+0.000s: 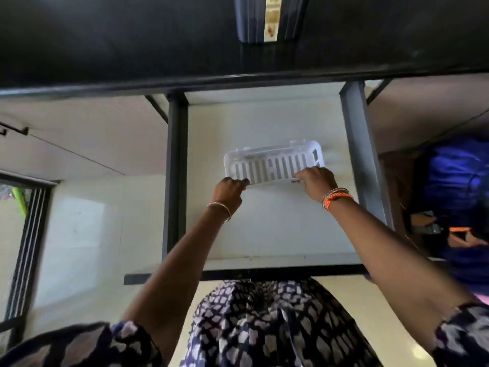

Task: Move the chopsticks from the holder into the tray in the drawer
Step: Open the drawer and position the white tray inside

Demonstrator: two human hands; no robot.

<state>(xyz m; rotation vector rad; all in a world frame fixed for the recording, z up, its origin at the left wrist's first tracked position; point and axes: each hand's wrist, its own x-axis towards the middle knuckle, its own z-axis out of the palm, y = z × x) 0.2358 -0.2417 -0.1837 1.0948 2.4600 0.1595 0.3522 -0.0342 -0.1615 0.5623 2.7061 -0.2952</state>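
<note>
A white slotted plastic tray [272,162] lies in the middle of the open white drawer [264,120], tilted a little. My left hand [229,193] grips the tray's near left corner. My right hand [316,182] holds its near right edge. A dark blue holder [254,19] with a patterned strip stands on the black counter at the top. I cannot make out any chopsticks; pale shapes along the tray's far side are too blurred to name.
The black countertop [105,49] overhangs the drawer's back. Dark metal rails [174,168] run along both sides of the drawer. A blue bag [455,181] and dark clutter sit on the right. White cabinet fronts and a window frame are on the left.
</note>
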